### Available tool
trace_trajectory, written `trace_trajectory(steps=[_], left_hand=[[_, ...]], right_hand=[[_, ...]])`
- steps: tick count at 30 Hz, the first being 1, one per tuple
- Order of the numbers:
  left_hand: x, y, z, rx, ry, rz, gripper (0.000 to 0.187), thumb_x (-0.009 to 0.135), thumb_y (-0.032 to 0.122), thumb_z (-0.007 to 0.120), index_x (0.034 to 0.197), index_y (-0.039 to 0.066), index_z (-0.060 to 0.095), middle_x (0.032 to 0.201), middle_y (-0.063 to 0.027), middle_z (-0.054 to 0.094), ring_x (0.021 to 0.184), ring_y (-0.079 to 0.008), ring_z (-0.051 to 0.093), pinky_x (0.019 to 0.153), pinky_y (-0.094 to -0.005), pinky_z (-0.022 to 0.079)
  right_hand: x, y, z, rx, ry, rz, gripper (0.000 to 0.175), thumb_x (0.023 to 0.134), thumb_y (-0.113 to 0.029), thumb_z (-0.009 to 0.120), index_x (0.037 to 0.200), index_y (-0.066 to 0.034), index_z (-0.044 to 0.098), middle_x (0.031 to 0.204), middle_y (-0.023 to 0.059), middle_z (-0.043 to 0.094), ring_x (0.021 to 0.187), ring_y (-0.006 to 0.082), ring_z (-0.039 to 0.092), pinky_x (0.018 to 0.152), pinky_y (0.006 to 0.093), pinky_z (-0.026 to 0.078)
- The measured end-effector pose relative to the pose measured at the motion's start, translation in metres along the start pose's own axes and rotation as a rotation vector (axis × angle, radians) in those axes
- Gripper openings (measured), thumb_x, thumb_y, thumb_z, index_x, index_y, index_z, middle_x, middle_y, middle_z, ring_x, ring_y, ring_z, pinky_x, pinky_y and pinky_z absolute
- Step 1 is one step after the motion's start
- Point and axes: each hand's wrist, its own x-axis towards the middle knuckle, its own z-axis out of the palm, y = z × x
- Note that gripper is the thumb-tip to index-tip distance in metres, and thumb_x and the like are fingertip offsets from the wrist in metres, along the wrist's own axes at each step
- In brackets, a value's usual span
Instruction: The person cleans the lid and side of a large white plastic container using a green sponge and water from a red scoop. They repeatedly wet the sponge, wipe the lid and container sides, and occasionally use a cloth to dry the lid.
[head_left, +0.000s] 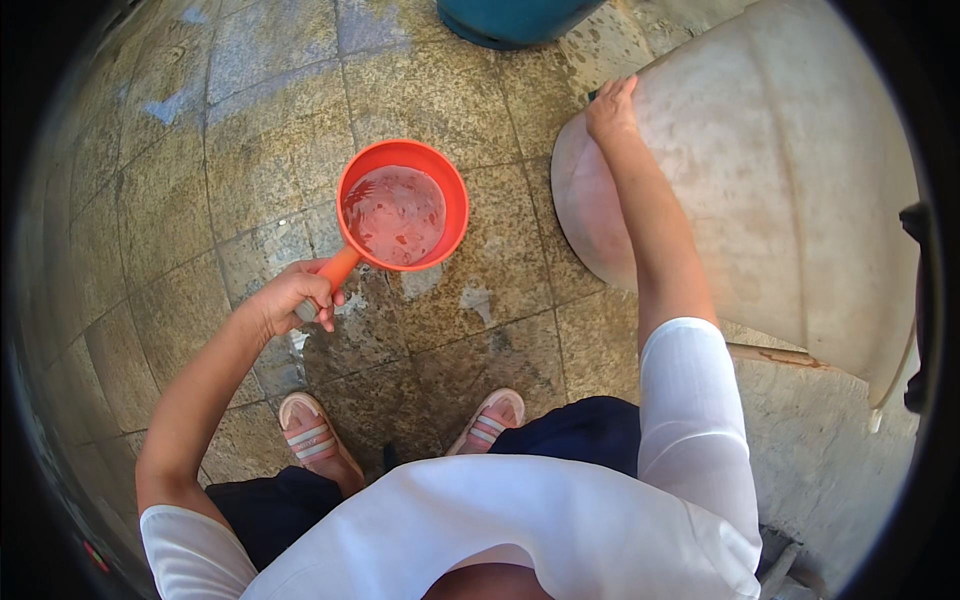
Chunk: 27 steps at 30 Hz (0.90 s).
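Observation:
My left hand (304, 296) is closed round the handle of an orange plastic dipper (459, 196), held above the tiled floor. Clear liquid that looks like water (397, 214) partly fills its bowl. To the right, my right hand (613, 109) rests on the near top edge of a large whitish tub or barrel (735, 172). A small dark green thing shows beside the fingertips; what it is cannot be told.
A blue-green container (517, 22) stands at the top edge. Worn, partly wet stone tiles (277, 127) cover the floor. My sandalled feet (315, 439) are just below the dipper. Rough concrete (817, 450) and a thin brown strip (776, 355) lie under the whitish container.

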Motion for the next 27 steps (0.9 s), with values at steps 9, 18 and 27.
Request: trace_trajectory(steps=[9,18,27], left_hand=[[-0.003,0.0,0.013,-0.065,0.006,-0.002,0.06,0.06,-0.002,0.051,0.119,-0.001,0.044,0.073,-0.0077,0.056,0.048,-0.014,0.052,0.051,-0.0322,0.051],[-0.002,-0.005,0.017,-0.058,0.074,-0.013,0.065,0.059,-0.002,0.05,0.123,0.0,0.042,0.074,-0.0099,0.057,0.048,-0.0143,0.051,0.053,-0.0327,0.053],[-0.001,0.003,0.017,0.016,0.06,-0.007,0.06,0.059,0.001,0.05,0.119,-0.003,0.043,0.074,-0.0103,0.058,0.051,-0.0152,0.054,0.051,-0.0312,0.051]], right_hand=[[-0.048,-0.109,0.048,-0.05,-0.163,-0.531,0.044,0.088,-0.027,0.039,0.123,-0.0038,0.051,0.136,0.0158,0.038,0.128,0.0388,0.029,0.098,0.067,0.013],[0.04,-0.055,0.039,0.158,-0.197,-0.207,0.039,0.087,-0.025,0.041,0.117,-0.0066,0.058,0.121,0.0121,0.054,0.118,0.04,0.04,0.098,0.0617,0.02],[-0.132,-0.132,0.117,0.061,0.176,-0.623,0.046,0.085,-0.024,0.039,0.121,0.0013,0.051,0.136,0.0155,0.039,0.128,0.0352,0.031,0.106,0.0527,0.014]])
